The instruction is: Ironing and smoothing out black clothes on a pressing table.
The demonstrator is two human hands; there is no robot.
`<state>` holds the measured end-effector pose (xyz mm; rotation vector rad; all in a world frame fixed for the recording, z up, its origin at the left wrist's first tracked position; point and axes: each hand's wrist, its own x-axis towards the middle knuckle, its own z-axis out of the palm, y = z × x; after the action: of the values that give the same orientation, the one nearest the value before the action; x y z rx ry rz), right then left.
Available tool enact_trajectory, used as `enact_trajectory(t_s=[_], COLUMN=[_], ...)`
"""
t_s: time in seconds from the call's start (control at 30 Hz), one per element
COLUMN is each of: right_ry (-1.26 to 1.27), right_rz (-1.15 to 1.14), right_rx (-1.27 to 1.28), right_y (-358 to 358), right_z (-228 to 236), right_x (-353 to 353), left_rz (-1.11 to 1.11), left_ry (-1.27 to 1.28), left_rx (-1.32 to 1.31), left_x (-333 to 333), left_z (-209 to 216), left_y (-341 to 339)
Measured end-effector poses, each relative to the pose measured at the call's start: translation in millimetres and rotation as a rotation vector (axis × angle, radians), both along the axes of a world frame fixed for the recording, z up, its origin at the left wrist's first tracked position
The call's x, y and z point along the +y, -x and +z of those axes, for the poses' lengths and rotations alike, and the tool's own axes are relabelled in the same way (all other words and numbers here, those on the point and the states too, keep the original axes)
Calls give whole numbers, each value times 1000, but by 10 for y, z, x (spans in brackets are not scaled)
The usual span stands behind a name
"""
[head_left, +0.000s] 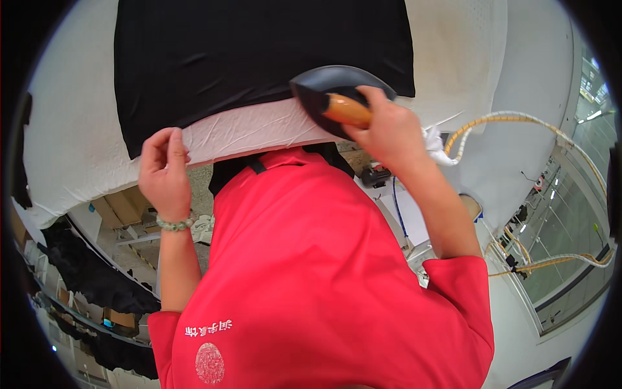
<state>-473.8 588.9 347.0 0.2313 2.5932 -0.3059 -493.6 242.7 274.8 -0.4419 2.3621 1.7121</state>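
Note:
A black piece of fabric [259, 52] lies spread over a white padded ironing table [71, 129], its lower edge running near the table's front. My right hand [392, 133] is wrapped round the wooden handle of a dark steam iron [337, 81]. The iron rests over the fabric's lower right edge and overlaps the white pad; motion slightly blurs it. At the fabric's lower left edge, my left hand [163, 170] is closed, with thumb and finger brought together. Whether the cloth edge is pinched between them cannot be made out.
From the iron's right side, white and yellow hoses [518, 117] loop off to the right. Beneath the table at left are cardboard boxes [120, 207] and dark fabric [91, 272]. A white sheet [405, 217] and small equipment sit below right.

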Motion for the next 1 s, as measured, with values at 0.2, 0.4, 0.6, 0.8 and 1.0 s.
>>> enact_trajectory(t_s=[0.2, 0.4, 0.6, 0.8, 1.0], right_ry=[76, 137, 31, 182, 203], right_rz=[-208, -475, -419, -466, -265], right_rx=[266, 111, 90, 86, 322], right_y=[-476, -507, -481, -413, -455], right_z=[-95, -117, -188, -51, 102], right_x=[1414, 2368, 2604, 2547, 1987], left_rz=[-616, -850, -926, 61, 623], left_ry=[593, 622, 459, 58, -456], left_rx=[532, 512, 624, -43, -386], left_x=[1127, 2453, 2904, 2223, 2084], left_z=[-58, -346, -436, -123, 60], left_y=[-174, -408, -725, -773, -544])
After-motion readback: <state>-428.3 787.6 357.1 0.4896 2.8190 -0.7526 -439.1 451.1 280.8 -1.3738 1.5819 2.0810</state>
